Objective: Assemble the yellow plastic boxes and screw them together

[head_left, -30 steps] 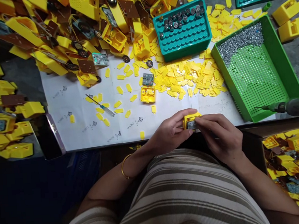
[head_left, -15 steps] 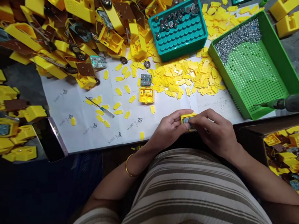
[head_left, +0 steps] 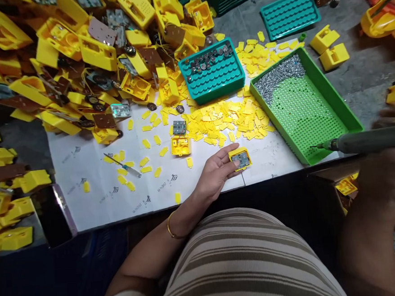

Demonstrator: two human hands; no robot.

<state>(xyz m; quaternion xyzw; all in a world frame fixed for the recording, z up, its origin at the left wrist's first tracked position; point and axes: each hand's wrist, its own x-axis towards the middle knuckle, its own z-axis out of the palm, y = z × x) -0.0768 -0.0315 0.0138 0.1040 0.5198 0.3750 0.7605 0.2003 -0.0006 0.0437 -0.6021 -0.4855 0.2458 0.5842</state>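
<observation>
Right of the green perforated plastic tray (head_left: 316, 108), I've brought the blurred right hand (head_left: 390, 164) to the long dark-grey power screwdriver (head_left: 369, 140), grip unclear; left of the tray, the left hand (head_left: 215, 169) now alone pinches the yellow plastic case (head_left: 233, 152), thumb on its grey circuit board (head_left: 241, 159).

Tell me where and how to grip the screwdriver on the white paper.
Probably best pinch the screwdriver by its translucent handle, from above on the near right: that thicker end lies nearer the person, while the thin shaft points away among small yellow plates.
</observation>
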